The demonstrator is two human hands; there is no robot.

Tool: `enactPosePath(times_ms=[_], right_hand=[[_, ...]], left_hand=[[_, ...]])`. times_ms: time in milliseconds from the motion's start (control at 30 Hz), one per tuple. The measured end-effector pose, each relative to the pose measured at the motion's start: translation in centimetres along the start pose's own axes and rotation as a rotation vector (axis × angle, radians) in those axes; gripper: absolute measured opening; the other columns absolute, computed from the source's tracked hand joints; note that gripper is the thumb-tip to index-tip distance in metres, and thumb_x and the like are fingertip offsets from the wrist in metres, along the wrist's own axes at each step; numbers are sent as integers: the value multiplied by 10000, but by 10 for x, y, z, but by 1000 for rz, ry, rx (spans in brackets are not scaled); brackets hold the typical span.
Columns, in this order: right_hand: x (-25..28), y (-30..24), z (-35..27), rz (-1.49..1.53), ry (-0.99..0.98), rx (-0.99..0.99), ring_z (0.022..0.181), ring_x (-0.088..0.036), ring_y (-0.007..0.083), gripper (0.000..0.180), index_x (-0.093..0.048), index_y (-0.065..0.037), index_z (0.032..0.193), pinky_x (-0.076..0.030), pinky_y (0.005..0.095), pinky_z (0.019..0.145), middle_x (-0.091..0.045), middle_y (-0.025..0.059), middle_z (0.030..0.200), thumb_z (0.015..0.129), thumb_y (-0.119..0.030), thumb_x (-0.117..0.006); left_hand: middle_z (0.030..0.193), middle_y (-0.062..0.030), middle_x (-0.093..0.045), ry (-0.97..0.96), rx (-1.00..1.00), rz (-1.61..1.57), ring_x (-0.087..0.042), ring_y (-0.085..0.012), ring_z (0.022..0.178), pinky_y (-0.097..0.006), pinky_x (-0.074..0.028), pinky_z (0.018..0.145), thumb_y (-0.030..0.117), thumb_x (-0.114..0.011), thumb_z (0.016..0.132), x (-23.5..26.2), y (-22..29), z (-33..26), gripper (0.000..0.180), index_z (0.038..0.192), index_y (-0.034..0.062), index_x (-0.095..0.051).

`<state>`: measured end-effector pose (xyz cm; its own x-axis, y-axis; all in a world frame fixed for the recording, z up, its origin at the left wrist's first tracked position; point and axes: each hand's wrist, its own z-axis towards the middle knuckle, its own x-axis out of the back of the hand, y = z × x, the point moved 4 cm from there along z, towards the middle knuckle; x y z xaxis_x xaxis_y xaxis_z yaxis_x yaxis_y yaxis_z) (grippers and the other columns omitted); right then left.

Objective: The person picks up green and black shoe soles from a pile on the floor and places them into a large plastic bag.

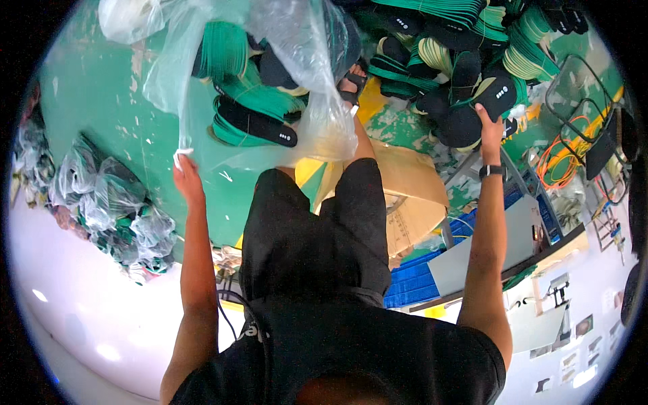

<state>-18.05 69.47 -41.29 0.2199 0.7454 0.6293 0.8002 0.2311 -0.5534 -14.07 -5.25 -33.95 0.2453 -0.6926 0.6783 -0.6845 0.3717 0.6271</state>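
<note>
My left hand (187,177) pinches the gathered rim of a large clear plastic bag (165,88), which it stretches out to the left. Stacked bundles of black and green insoles (253,125) show inside and through the bag. Over on the right, my right hand (491,125) grips a bundle of black insoles (496,91). Its thumb presses on the top insole, while the other fingers are mostly hidden. That bundle belongs to a big heap of green-edged insole bundles (439,54) on the floor.
An open cardboard box (415,179) stands by my right leg, beside a grey-topped bench (479,246) with blue sheets. Filled plastic bags (101,179) lie along the left wall. Orange cable (557,162) coils at the far right, near a black metal frame. The green floor (88,108) carries white scraps.
</note>
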Motion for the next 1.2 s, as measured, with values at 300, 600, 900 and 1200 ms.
enactPosePath(times_ms=[300, 600, 900, 1200], right_hand=[[-118, -186, -262, 407, -832, 145, 940, -582, 187, 578, -497, 18, 1189, -455, 322, 885, -600, 91, 1071, 704, -175, -743], [-326, -161, -249, -231, -261, 980, 1130, -459, 392, 738, -443, 37, 1226, -363, 413, 960, -513, 246, 1178, 682, -352, -754], [-320, -121, -189, -473, -360, 426, 813, -600, 407, 537, -608, 44, 875, -472, 481, 701, -615, 261, 829, 766, -481, -617], [-195, -136, -148, -288, -451, 700, 623, -514, 435, 363, -557, 15, 687, -408, 462, 538, -529, 238, 650, 892, -274, -480]], left_hand=[[650, 91, -405, -180, 72, -325, -345, -9, 559, -183, -271, 477, 274, -496, 949, 8, -3, 9, 288, 1078, 44, -614], [621, 89, -359, -188, 172, -466, -300, -16, 520, -189, -232, 445, 303, -481, 953, 3, -8, 8, 314, 1114, 66, -609], [607, 83, -355, -92, 212, -459, -316, -20, 513, -192, -233, 438, 334, -521, 928, -12, -17, 13, 274, 984, 82, -612], [639, 65, -410, 9, 229, -443, -355, -35, 544, -207, -268, 454, 359, -510, 927, -6, -12, -8, 279, 879, 94, -583]])
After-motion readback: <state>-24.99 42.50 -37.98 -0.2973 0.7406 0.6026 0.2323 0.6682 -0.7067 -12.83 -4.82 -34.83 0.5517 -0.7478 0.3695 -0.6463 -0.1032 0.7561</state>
